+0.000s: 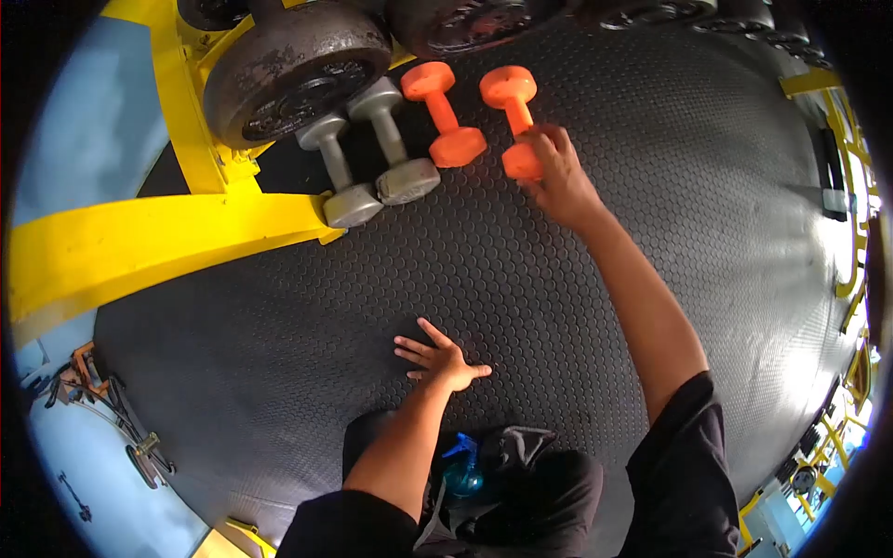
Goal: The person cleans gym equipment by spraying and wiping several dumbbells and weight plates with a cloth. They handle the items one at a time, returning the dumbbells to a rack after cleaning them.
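My right hand (562,182) reaches forward, its fingers closed on the near end of an orange dumbbell (517,113) on the black floor mat. Part of that near head is hidden behind the fingers. To its left lies a second orange dumbbell (444,112), then two worn grey dumbbells (390,138) side by side, all roughly in one row. My left hand (445,361) is low over the mat in front of my knees, fingers spread and holding nothing. A blue spray bottle (463,476) rests by my lap, next to a dark cloth (514,448).
A yellow steel rack (158,244) rises on the left, its foot beside the grey dumbbells. Large black round weights (298,79) hang over the row at the top. Textured black matting (521,298) covers the floor. More yellow frames (845,158) line the right edge.
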### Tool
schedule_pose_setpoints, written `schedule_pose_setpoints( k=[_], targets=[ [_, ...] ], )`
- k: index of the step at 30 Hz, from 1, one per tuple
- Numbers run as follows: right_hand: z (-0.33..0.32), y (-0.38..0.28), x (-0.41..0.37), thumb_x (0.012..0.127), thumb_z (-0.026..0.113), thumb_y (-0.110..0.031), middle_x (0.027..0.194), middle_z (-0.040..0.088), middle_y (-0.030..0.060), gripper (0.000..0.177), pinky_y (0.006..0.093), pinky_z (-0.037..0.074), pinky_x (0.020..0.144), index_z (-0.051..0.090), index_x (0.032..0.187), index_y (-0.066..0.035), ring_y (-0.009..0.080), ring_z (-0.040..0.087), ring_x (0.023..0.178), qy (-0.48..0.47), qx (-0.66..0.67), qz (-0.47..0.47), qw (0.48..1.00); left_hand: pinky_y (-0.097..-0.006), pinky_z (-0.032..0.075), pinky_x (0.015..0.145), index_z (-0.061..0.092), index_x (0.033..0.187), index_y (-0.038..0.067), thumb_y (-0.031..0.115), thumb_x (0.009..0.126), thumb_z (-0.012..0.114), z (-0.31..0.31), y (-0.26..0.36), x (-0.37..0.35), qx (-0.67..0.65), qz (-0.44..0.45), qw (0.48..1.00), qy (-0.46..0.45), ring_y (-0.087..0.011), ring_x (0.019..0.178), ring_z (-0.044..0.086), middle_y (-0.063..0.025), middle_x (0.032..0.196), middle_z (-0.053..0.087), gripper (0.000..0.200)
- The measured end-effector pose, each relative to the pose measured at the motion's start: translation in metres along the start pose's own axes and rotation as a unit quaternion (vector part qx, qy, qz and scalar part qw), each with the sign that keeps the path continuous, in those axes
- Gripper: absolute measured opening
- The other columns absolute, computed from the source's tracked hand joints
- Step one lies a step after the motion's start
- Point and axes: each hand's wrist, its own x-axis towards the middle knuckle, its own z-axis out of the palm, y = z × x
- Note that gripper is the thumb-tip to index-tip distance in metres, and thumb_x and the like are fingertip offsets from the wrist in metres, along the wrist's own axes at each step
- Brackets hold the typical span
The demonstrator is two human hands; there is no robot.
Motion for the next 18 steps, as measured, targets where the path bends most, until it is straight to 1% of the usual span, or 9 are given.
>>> schedule_pose_setpoints(
  k=[2,4,7,11,13,14,16,17,18],
  targets=[
    [0.009,0.009,0.026,0.076,0.074,-0.003,0.135,0.04,0.0144,0.063,0.0456,0.051,0.099,0.046,0.131,-0.015,0.0392,0.046,0.125,-0.01,-0.013,0.003,1.0,-0.0776,0.008,0.105,-0.045,0.135,0.006,0.041,0.061,0.092,0.0,0.0,0.003,-0.011,0.003,1.0,-0.004,-0.0575,0.132,-0.034,-0.0418,0.133,-0.046,0.16],
    [0.016,0.015,0.04,0.076,0.074,-0.001,0.135,0.04,0.0132,0.062,0.0441,0.052,0.099,0.047,0.13,-0.015,0.038,0.047,0.124,0.002,-0.012,-0.024,1.0,-0.0785,0.005,0.104,-0.046,0.134,0.005,0.041,0.061,0.093,-0.001,0.0,0.002,-0.017,0.002,1.0,-0.013,-0.0583,0.13,-0.036,-0.0421,0.131,-0.047,0.161],
    [0.021,0.02,0.049,0.076,0.073,0.0,0.137,0.04,0.0124,0.062,0.0429,0.052,0.099,0.047,0.13,-0.016,0.0363,0.047,0.125,-0.027,-0.016,-0.022,0.999,-0.0779,0.006,0.104,-0.044,0.136,0.005,0.043,0.062,0.092,-0.001,0.0,0.001,-0.009,0.0,1.0,-0.015,-0.0587,0.13,-0.035,-0.0426,0.132,-0.046,0.159],
    [0.025,0.022,0.05,0.076,0.074,-0.002,0.138,0.042,0.0123,0.061,0.0438,0.051,0.1,0.048,0.129,-0.017,0.0353,0.047,0.126,-0.033,-0.012,-0.024,0.999,-0.0779,0.008,0.104,-0.041,0.138,0.005,0.043,0.064,0.09,-0.006,0.005,-0.003,0.008,-0.003,1.0,-0.019,-0.059,0.131,-0.034,-0.044,0.133,-0.044,0.156],
    [0.021,0.021,0.05,0.075,0.076,-0.006,0.136,0.045,0.0126,0.066,0.0461,0.046,0.105,0.046,0.133,-0.018,0.0347,0.047,0.127,-0.034,-0.075,-0.046,0.996,-0.0781,0.008,0.104,-0.041,0.139,0.004,0.043,0.064,0.09,-0.003,0.006,-0.001,0.008,0.001,1.0,-0.016,-0.0591,0.131,-0.033,-0.0445,0.133,-0.043,0.155],
    [0.021,0.021,0.051,0.075,0.076,-0.006,0.136,0.045,0.0126,0.066,0.0461,0.046,0.105,0.046,0.133,-0.018,0.0347,0.047,0.127,-0.033,-0.076,-0.05,0.995,-0.0774,0.008,0.105,-0.041,0.138,0.005,0.044,0.062,0.091,-0.002,0.006,0.0,0.005,-0.007,1.0,-0.014,-0.0584,0.132,-0.032,-0.0432,0.134,-0.043,0.157],
    [0.026,0.017,0.047,0.075,0.078,-0.011,0.134,0.048,0.013,0.079,0.0497,0.039,0.11,0.038,0.144,-0.017,0.0362,0.04,0.134,0.007,-0.163,-0.06,0.985,-0.0767,0.007,0.106,-0.042,0.137,0.005,0.044,0.06,0.092,-0.003,0.003,0.004,0.002,-0.019,1.0,-0.009,-0.0576,0.133,-0.032,-0.042,0.136,-0.043,0.16],
    [0.024,0.002,0.039,0.075,0.078,-0.011,0.134,0.048,0.013,0.079,0.0497,0.039,0.11,0.038,0.144,-0.017,0.0362,0.04,0.134,0.001,-0.157,-0.057,0.986,-0.0769,0.007,0.106,-0.043,0.137,0.005,0.044,0.061,0.092,-0.002,-0.001,0.005,0.002,0.0,1.0,-0.002,-0.0577,0.133,-0.032,-0.042,0.136,-0.043,0.159],
    [0.019,-0.015,0.028,0.075,0.078,-0.013,0.134,0.048,0.013,0.084,0.05,0.038,0.109,0.034,0.147,-0.015,0.0352,0.043,0.131,0.041,-0.163,-0.026,0.985,-0.0771,0.007,0.106,-0.043,0.137,0.005,0.044,0.061,0.092,0.0,-0.005,0.003,0.002,0.02,1.0,0.002,-0.0577,0.133,-0.032,-0.042,0.136,-0.043,0.159]
  ],
)
